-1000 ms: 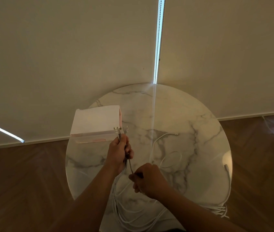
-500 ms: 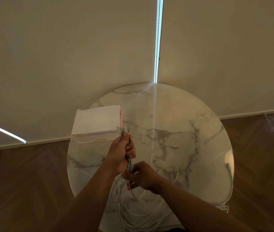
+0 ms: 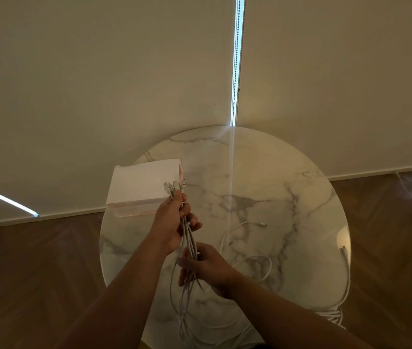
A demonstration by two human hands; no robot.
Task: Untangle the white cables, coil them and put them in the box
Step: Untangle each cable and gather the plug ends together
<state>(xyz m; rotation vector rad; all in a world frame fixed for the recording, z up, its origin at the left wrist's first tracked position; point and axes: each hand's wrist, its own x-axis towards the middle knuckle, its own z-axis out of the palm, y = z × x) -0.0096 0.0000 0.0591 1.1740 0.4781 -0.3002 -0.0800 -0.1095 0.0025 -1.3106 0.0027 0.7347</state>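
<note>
The left hand (image 3: 171,224) is raised just in front of the box (image 3: 142,182), at its near right corner, with fingers and thumb curled tight round a bundle of white cables (image 3: 188,238). The bundle's connector ends (image 3: 173,187) stick up out of the top of the fist and overlap the box's right side in the head view; whether they touch it cannot be told. Nearer the person than the box and a little to its right, the right hand (image 3: 210,269) sits lower on the same bundle, thumb on one side and curled fingers on the other, so the strands run through its grasp. The two hands are close together but not touching, with a short stretch of cable bare between them. Below the right hand the strands spread and hang in slack loops toward the near edge of the counter (image 3: 263,172). The box, pale pink and white, stands on the far left part of this round marble counter. To the right of the box a loose cable (image 3: 235,229) lies curved on the marble with its plug pointing away from the box, and a second loop (image 3: 266,267) lies nearer the person. Farthest from the box, another cable (image 3: 345,258) runs along the counter's right rim and drops over the edge.
</note>
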